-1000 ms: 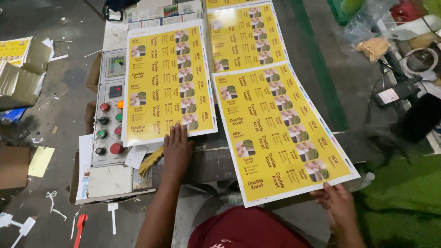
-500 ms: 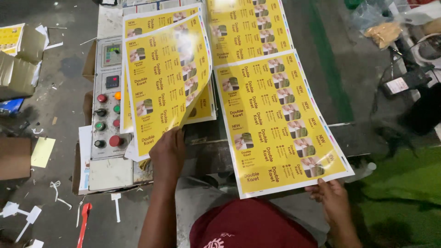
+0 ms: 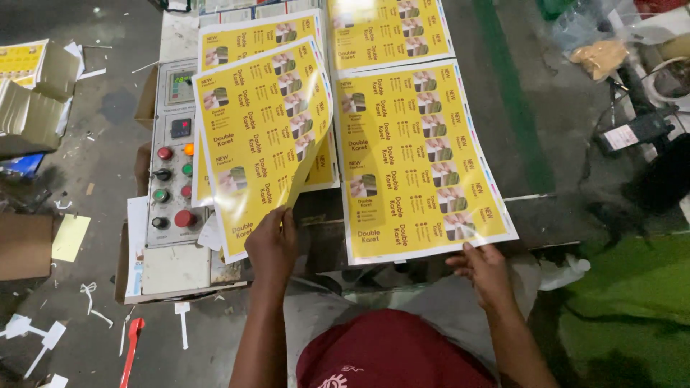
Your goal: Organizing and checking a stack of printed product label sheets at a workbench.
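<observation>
a grey metal control panel with red and green round buttons; flat cardboard boxes left; red-handled tool on floor.

I see my left hand pinching the near edge of a glossy yellow printed sheet with rows of small product pictures; it is lifted and curled, its right edge bent downward, above another yellow sheet lying flat on the bench. My right hand grips the near edge of a second glossy yellow printed sheet, which overhangs the bench's near edge. At the bench's left edge sits a grey control panel with red, green and black round buttons.
</observation>
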